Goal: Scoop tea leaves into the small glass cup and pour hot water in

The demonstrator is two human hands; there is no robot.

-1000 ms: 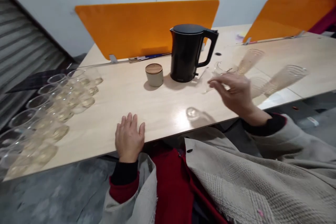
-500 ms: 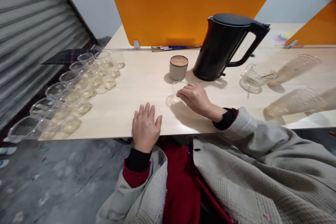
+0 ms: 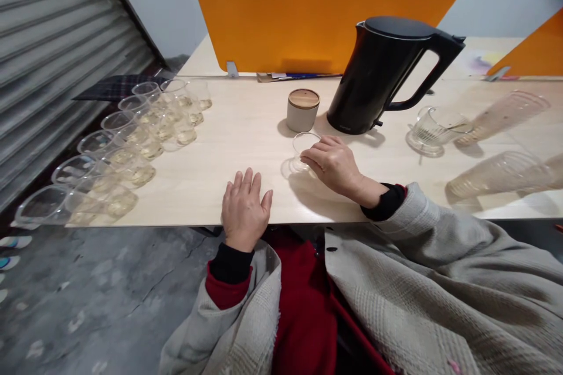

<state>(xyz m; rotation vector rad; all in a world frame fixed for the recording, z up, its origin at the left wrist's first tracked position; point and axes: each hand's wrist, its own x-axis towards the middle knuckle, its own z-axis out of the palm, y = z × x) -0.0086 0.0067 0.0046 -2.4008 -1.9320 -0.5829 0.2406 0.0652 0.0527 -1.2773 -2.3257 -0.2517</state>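
Observation:
My left hand [image 3: 245,208] lies flat, palm down, on the table's near edge, fingers stretched out, holding nothing. The fingers of my right hand [image 3: 336,167] are pinched together at a small clear plastic cup [image 3: 300,164], covering its right side. Whatever sits between those fingertips is hidden, and I cannot tell whether they touch the cup. Just behind the cup stands a grey canister [image 3: 301,116] with a wooden lid [image 3: 304,98]. A black electric kettle [image 3: 380,73] is upright to the canister's right.
Clear cups [image 3: 116,155] holding pale liquid stand in rows at the left. On the right are a glass cup [image 3: 433,129] with dark bits inside and stacks of plastic cups [image 3: 497,174] lying on their sides. An orange divider [image 3: 325,12] crosses the table behind.
The view has shifted slightly, so the table things appear a little higher and further right. My left hand stays flat, and my right hand stays pinched at the cup.

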